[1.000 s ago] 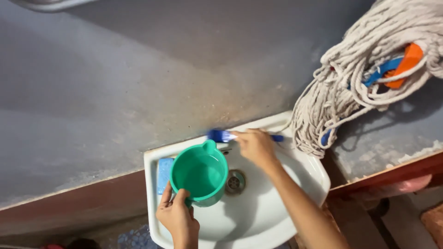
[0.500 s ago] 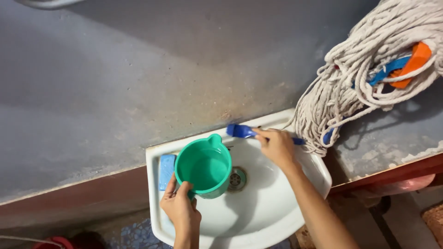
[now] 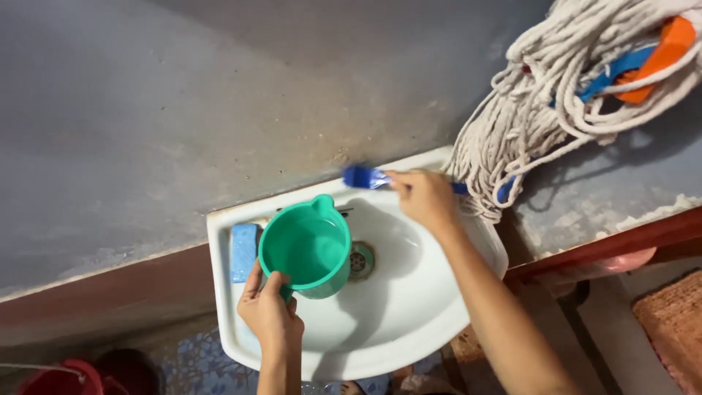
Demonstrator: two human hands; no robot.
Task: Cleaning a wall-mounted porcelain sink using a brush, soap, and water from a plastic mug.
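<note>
**Green jug and blue brush held over a white basin**

The left hand (image 3: 269, 316) has its fingers closed round the handle of a green jug (image 3: 306, 247), held over the white basin (image 3: 409, 307) beside the drain (image 3: 360, 260). The right hand (image 3: 425, 199) grips a blue brush (image 3: 365, 177) at the basin's back rim. A blue soap bar (image 3: 243, 251) lies on the left ledge. A string mop (image 3: 556, 102) hangs against the grey wall (image 3: 183, 110) just right of the brush.

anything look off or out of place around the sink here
The mop hangs on the wall with its strands draped onto the sink rim, next to the right hand holding a blue brush. The wall above the rim looks stained. The left hand holds the green jug upright; no spill shows.
</note>
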